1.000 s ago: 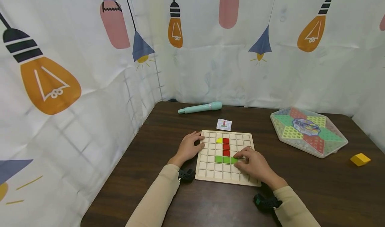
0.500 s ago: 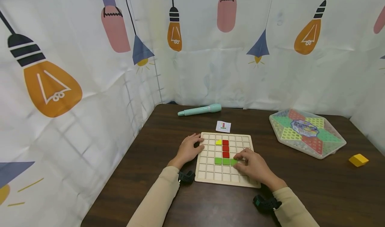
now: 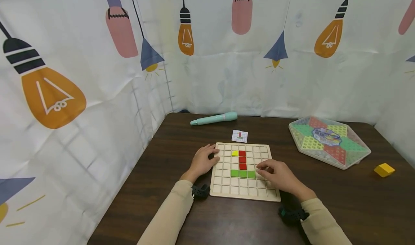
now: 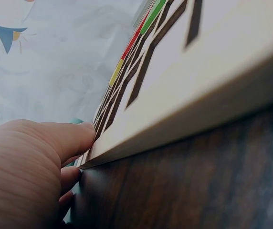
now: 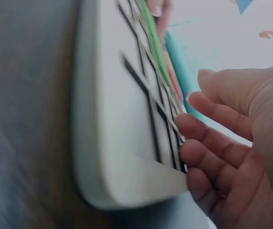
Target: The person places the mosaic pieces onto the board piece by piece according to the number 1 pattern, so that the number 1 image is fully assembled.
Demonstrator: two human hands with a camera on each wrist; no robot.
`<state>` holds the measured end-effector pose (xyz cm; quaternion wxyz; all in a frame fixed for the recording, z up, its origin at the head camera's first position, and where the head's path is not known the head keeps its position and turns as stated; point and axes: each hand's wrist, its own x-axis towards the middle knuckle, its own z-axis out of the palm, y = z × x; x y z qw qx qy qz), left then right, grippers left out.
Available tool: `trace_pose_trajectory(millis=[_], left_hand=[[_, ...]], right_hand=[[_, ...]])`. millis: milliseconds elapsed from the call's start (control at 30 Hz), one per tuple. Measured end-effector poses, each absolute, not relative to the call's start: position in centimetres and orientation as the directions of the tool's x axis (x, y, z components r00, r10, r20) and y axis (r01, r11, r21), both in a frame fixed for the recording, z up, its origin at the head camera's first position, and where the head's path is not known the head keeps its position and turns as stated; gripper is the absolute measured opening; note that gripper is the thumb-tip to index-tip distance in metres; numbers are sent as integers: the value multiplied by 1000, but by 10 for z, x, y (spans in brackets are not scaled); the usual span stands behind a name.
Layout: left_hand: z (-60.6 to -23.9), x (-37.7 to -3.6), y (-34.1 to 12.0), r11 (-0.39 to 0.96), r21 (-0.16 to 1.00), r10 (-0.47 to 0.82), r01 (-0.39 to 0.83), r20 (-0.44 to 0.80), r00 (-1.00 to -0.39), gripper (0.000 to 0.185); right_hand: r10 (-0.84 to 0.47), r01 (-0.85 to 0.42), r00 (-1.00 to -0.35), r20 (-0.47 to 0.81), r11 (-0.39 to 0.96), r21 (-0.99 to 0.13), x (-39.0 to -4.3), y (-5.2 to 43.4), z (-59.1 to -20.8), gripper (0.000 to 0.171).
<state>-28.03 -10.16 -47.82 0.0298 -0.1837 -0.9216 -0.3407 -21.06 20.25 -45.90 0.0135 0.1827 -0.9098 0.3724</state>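
Grid board: pattern partly laid, right hand lifting off the green row

Wooden grid board (image 3: 245,194) lies flat on the dark tabletop (image 3: 340,209), directly in front of the person. On it: a yellow piece (image 3: 235,153) in the upper rows, a red column (image 3: 242,160) of three squares just beside it, and a green row (image 3: 243,173) of three squares under the column, touching its foot.

Left hand (image 3: 202,161) rests on the board's left edge, fingers straight and flat, thumb against the rim; in the left wrist view the fingertips (image 4: 74,136) lie over the frame. It seems to be steadying the board, holding nothing.

Right hand (image 3: 275,174) hovers over the board's right side, next to the end of the green row. Its grip is loose, fingers relaxed and slightly bent; the right wrist view shows the fingers (image 5: 213,143) apart with no piece between them.

A small pattern card (image 3: 240,136) lies just beyond the board's far edge. Judging by it, the step in hand is filling in the figure.

Next move, as I read it: fetch another piece. A hexagonal tray (image 3: 329,141) of coloured pieces sits well apart to the right, and a loose yellow block (image 3: 384,169) farther right. The left hand would need to keep the board from sliding.
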Motion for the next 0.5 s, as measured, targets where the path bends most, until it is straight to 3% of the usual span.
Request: trace_pose_trajectory(millis=[367,500], left_hand=[[-477,-277,-100,678,677,235,288,171,-957,29],[-472,-276,-106,722,635,256,273,121,-959,28]], right_hand=[[-414,-349,-908,61,670,-655,-221,216,-445,30],[-444,-374,-895,38,702,-607,-234,217,-434,30]])
